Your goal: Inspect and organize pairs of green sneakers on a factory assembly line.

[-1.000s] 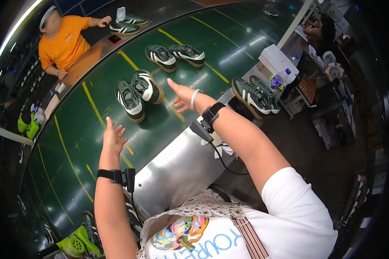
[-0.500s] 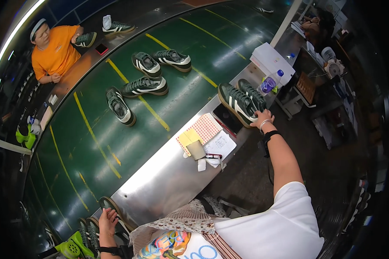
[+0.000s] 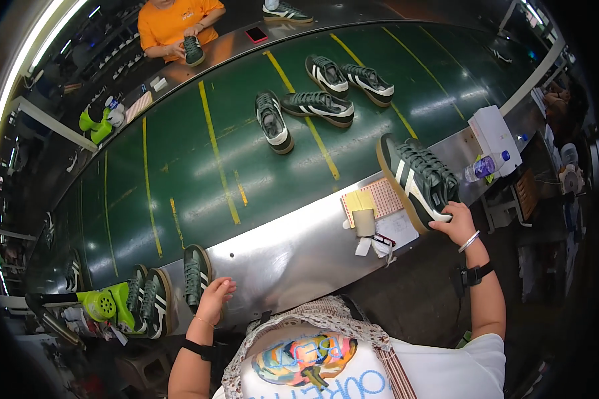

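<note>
At the right, my right hand [image 3: 456, 223] is closed on the heels of a pair of dark green sneakers [image 3: 409, 183] with white stripes and gum soles. They are side by side, toes pointing away, above the metal ledge. My left hand [image 3: 216, 299] has its fingers loosely bent and apart with nothing visible in them. It is beside the heel of a single dark green sneaker [image 3: 194, 272] at the ledge's left; the hand partly covers that heel, and contact cannot be made out. Two more matching sneakers [image 3: 154, 302] stand farther left.
Several matching sneakers [image 3: 318, 106] rest on the green conveyor belt [image 3: 186, 153]. A sticker sheet [image 3: 383, 193], a tape roll [image 3: 364, 223] and papers lie on the ledge. A bottle [image 3: 486, 166] and white box [image 3: 492, 136] are right; a green blower-like tool [image 3: 103, 304] is left. Across, a person in orange [image 3: 180, 23] holds a sneaker.
The view has swung, so the scene sits farther right. My right hand has lifted the sneaker pair and brought it nearer. My left hand has come off the top of the single sneaker.
</note>
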Motion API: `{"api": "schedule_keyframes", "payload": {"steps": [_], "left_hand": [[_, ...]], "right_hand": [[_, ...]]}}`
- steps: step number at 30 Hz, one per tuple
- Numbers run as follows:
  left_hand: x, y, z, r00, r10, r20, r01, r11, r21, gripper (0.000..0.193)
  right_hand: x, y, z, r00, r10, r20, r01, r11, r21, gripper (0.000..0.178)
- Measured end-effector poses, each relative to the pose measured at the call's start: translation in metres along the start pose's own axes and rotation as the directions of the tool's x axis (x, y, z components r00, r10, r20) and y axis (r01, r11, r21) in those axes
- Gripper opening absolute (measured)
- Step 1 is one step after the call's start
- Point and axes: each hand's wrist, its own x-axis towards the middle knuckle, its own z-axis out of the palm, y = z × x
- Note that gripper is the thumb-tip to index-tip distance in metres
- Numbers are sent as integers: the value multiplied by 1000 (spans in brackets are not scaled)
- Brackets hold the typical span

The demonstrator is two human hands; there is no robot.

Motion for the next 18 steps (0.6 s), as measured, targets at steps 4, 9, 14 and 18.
{"api": "schedule_keyframes", "payload": {"steps": [4, 9, 14, 18], "left_hand": [[9, 10, 59, 940, 167, 299, -177, 984, 6, 66], [56, -64, 72, 914, 406, 1, -343, 772, 536, 107], [61, -100, 39, 924, 383, 4, -375, 903, 210, 92], [69, -108, 37, 925, 357, -129, -275, 864, 422, 81]], "right_hand": [[-51, -153, 40, 982, -142, 124, 149, 987, -57, 36], [-92, -217, 150, 733, -516, 443, 299, 829, 473, 54], [-71, -199, 193, 796, -198, 571, -145, 854, 499, 75], [-80, -197, 254, 674, -293, 678, -5, 916, 401, 111]]}}
